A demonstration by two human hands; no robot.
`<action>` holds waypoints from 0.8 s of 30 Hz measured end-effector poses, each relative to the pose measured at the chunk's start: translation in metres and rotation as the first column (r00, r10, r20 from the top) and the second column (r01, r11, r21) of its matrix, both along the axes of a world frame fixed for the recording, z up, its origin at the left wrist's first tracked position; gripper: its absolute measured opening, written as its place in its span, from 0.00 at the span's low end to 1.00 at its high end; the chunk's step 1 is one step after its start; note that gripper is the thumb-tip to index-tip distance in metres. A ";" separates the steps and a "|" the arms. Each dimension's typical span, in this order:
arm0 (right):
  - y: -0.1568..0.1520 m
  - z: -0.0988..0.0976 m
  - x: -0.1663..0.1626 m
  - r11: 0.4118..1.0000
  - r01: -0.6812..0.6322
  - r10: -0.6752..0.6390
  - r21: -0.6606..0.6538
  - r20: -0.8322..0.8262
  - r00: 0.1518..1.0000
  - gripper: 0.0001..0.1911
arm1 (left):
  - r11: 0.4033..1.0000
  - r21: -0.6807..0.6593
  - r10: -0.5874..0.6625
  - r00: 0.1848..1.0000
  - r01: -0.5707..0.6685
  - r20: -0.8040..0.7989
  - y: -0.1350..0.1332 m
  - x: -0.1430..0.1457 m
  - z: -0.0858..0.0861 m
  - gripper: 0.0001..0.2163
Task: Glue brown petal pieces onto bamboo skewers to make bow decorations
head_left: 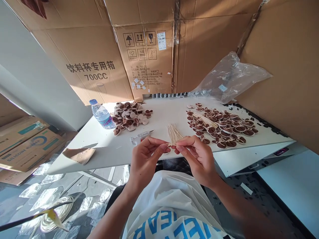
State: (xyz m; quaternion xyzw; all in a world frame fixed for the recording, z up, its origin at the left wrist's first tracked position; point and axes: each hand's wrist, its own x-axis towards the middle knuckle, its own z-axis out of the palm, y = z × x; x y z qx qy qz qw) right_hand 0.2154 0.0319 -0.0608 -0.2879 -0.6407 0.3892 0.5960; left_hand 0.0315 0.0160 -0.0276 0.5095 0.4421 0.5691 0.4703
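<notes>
My left hand (149, 156) and my right hand (195, 154) meet above the table's front edge, each closed in a pinch. Between their fingertips is a short piece of cream cord (171, 145), looped or knotted in the middle. Just behind my fingers lies a bundle of cut cream cords (173, 131). A white glue gun (139, 136) rests beyond my left hand. Past my right hand spreads a heap of brown-and-cream round pieces (224, 124), several with cord bows, and more cords (205, 119) lie among them.
A pile of brown and cream round pieces (131, 114) stands at the back left beside a water bottle (102, 114). A cardboard scrap (79, 155) lies at the left edge of the white table (164, 111). Tall cardboard boxes (147, 73) and a clear plastic bag (234, 78) border the back.
</notes>
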 end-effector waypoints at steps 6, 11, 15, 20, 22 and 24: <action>0.000 0.006 0.002 0.998 -0.023 0.021 -0.052 -0.026 0.999 0.02 | 1.000 0.027 -0.005 1.000 0.006 -0.028 0.002 -0.004 0.000 0.09; 0.001 0.011 0.007 0.993 -0.089 0.089 -0.081 -0.011 0.996 0.01 | 0.990 0.138 -0.011 0.990 0.030 -0.139 0.001 -0.005 0.001 0.05; 0.003 0.009 0.007 0.997 -0.069 0.070 -0.030 0.011 0.998 0.05 | 0.968 0.249 0.062 0.967 0.001 -0.246 -0.002 -0.002 0.002 0.02; 0.008 0.005 0.008 0.994 0.052 -0.062 0.098 0.099 0.993 0.04 | 0.934 0.354 0.198 0.884 -0.040 -0.424 -0.005 -0.001 0.004 0.04; 0.009 0.005 0.010 0.987 0.086 -0.102 0.133 0.120 0.987 0.03 | 0.931 0.365 0.205 0.852 -0.017 -0.481 -0.005 -0.002 0.005 0.04; 0.010 0.006 0.012 0.987 0.085 -0.103 0.138 0.125 0.987 0.02 | 0.931 0.365 0.199 0.842 -0.003 -0.502 -0.005 -0.003 0.007 0.04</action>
